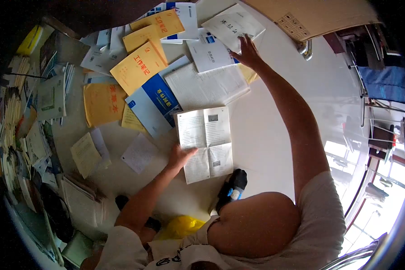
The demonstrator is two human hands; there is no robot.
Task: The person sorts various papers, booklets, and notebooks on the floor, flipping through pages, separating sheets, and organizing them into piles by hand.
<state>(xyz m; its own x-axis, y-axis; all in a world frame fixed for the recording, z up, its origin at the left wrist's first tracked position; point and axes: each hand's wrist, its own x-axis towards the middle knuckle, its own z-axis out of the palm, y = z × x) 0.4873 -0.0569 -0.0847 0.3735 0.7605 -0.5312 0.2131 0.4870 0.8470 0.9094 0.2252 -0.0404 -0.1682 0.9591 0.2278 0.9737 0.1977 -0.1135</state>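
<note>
My left hand [181, 157] grips the left edge of a printed booklet [220, 130], thumb on its creased pages. Farther up, my right hand [247, 53] rests on the lower right part of a pale booklet [227, 26] with handwriting on its cover; its fingers look spread. Below that booklet is a white book [211, 56]. Printed sheets [204, 85] lie between the two hands. Left of them are a blue and white book [159, 92] and a yellow notebook [138, 66] with red lettering.
An orange envelope [104, 104] and loose note sheets [139, 152] lie on the floor. Stacks of papers and books [54, 96] line the left side. A cardboard box [319, 18] stands at the top right, a yellow bag [181, 226] near my legs, a metal rack [363, 101] at the right.
</note>
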